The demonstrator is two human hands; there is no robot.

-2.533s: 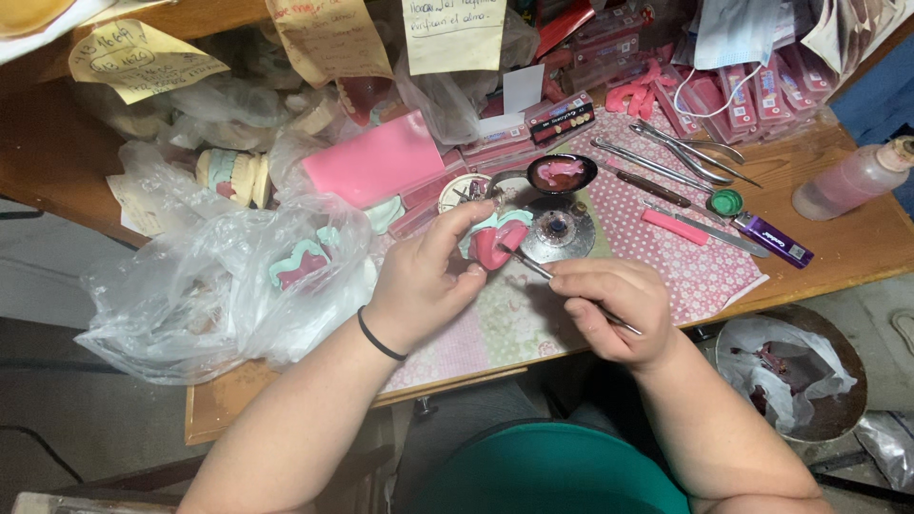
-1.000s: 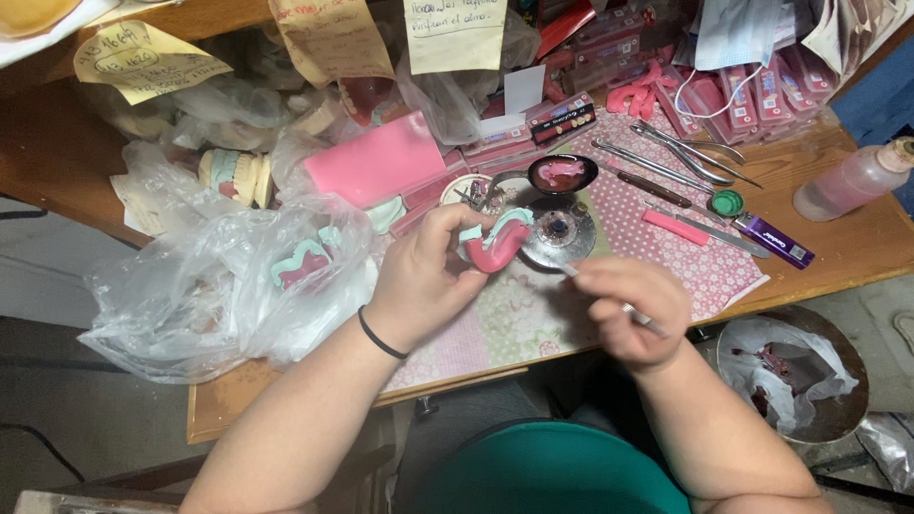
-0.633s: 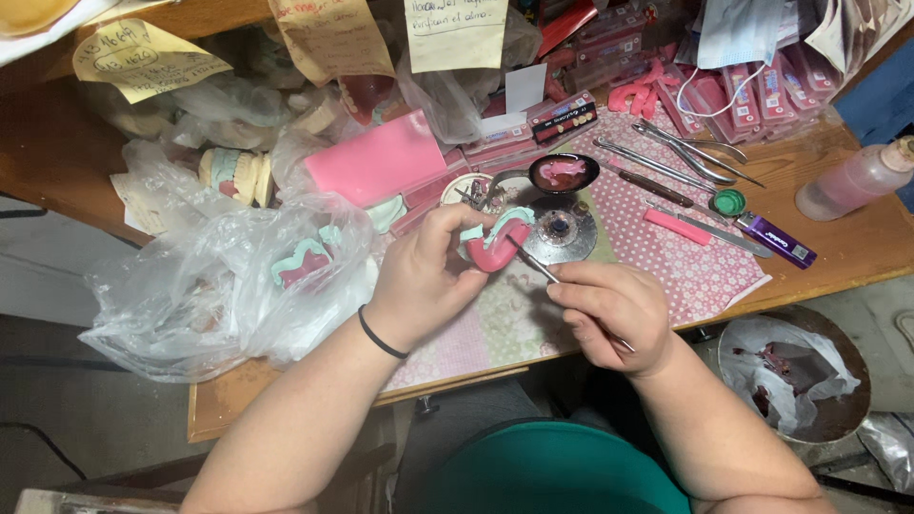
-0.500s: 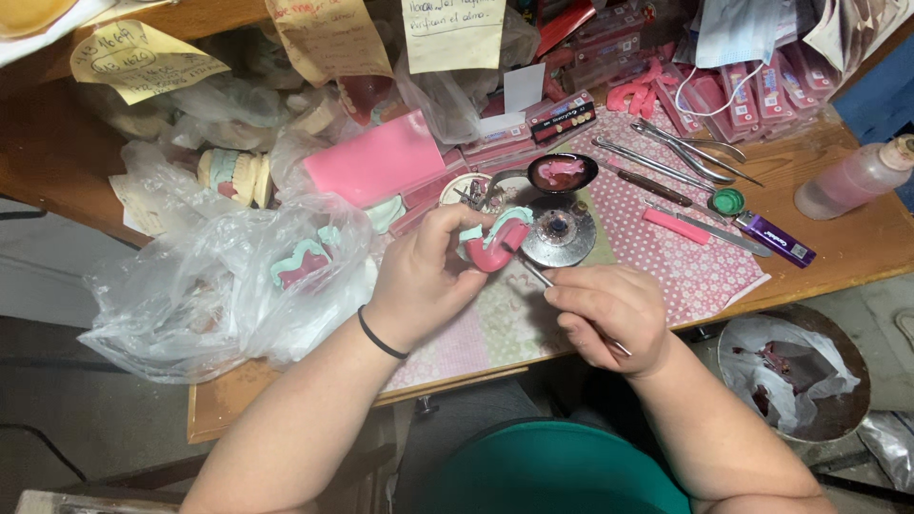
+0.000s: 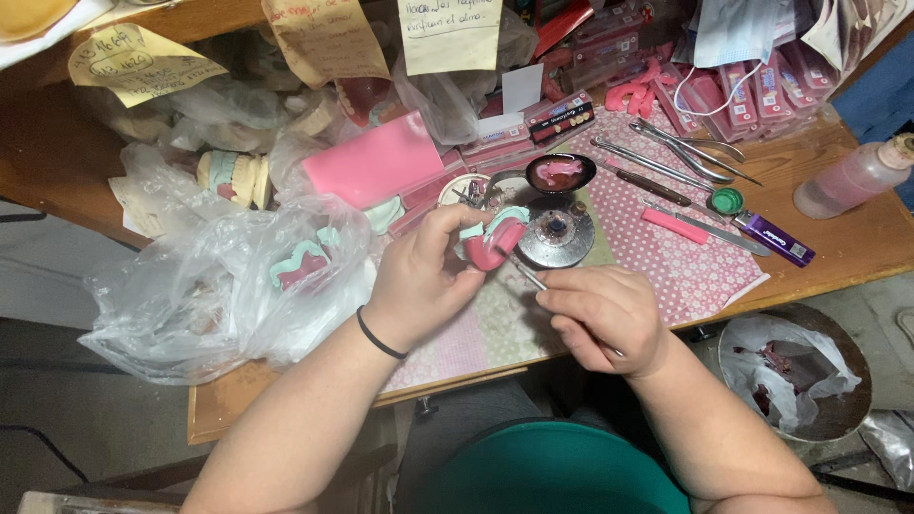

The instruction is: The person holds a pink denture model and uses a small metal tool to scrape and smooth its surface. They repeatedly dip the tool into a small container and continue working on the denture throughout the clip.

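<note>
Fingers (image 5: 447,233) of the left hand (image 5: 419,281) grasp a pink wax denture (image 5: 495,243); the right hand (image 5: 602,319) pinches a thin metal tool (image 5: 529,276) just beside it, above the desk (image 5: 857,238).

Warm, even light falls from above on the bench (image 5: 838,252), leaving only soft shadows under both forearms. The clear plastic bag (image 5: 219,286) at 9 o'clock shows white glare patches. The floor toward 7 o'clock is dim. Focus is sharp in the middle, slightly softer and bent at the corners.
</note>
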